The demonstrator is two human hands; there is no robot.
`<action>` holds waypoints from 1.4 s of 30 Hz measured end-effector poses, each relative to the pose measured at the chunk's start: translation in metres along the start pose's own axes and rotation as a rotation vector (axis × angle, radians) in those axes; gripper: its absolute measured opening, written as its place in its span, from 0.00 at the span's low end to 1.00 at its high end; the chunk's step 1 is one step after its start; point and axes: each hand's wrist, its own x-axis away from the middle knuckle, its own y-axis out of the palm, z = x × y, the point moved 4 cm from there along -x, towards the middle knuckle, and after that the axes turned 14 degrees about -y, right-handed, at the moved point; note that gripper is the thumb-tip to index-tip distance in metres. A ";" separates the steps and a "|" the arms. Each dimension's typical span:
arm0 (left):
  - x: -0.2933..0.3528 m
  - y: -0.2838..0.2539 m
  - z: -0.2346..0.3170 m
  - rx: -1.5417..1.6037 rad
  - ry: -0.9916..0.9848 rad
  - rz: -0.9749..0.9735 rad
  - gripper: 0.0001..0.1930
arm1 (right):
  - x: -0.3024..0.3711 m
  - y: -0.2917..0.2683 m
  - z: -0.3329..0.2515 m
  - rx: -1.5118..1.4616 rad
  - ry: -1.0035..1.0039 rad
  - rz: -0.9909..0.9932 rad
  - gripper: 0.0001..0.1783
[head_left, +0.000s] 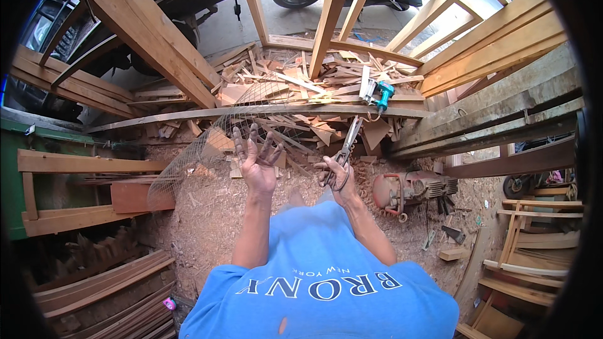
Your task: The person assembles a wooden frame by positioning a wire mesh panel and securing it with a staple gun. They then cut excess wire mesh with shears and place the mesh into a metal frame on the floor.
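My left hand (258, 164) is raised with its palm showing and its dark-smudged fingers spread. Nothing is in it. Beside and behind it hangs a curved sheet of thin wire mesh (200, 150); whether the fingers touch the mesh I cannot tell. In my right hand (338, 177) is a pair of metal shears (347, 149), held by the looped handles. Their blades point up and away from me, with the tips close to the long wooden rail (276, 111).
Scrap wood (270, 81) lies heaped behind the rail, where a teal power tool (383, 95) rests. A red motor-like machine (411, 191) and a handsaw (453, 234) sit on the sawdust-covered floor at right. Timber frames (138, 31) slant overhead; a green bin (44, 144) stands left.
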 end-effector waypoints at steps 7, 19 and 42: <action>0.009 0.002 -0.015 -0.023 -0.083 -0.019 0.27 | -0.013 0.054 -0.021 -0.314 -0.014 -0.255 0.07; 0.017 0.001 -0.016 -0.155 -0.070 -0.003 0.30 | -0.007 0.050 -0.032 0.130 -0.470 -0.091 0.14; 0.017 0.000 -0.019 -0.185 0.064 0.020 0.30 | 0.055 0.019 -0.026 0.792 0.108 -0.353 0.31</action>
